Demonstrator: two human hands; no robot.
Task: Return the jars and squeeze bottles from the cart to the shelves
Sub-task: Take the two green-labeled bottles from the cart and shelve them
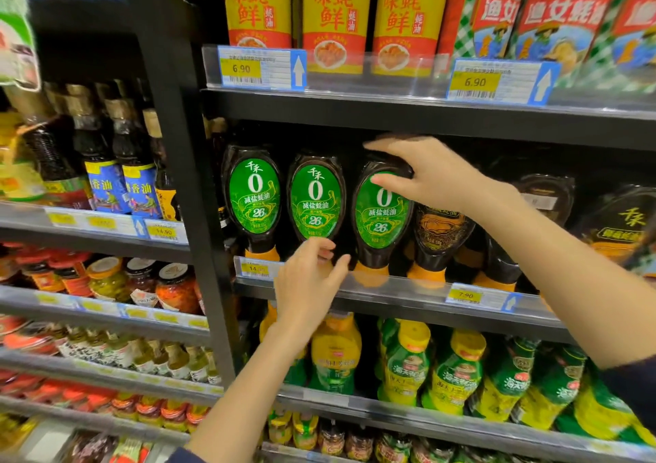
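right hand (pixel 431 175) is clamped over the top of the third green-label squeeze bottle (pixel 380 214) on the shelf (pixel 408 294), left hand (pixel 309 281) loose-fingered, touching the middle bottle (pixel 315 200)

three squeeze bottles (pixel 315 200) abreast on shelf (pixel 408 297)

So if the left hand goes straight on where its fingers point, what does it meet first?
Probably the middle dark squeeze bottle with the green oval label: the left hand already has its fingertips at the bottle's lower end, though depth is unclear.
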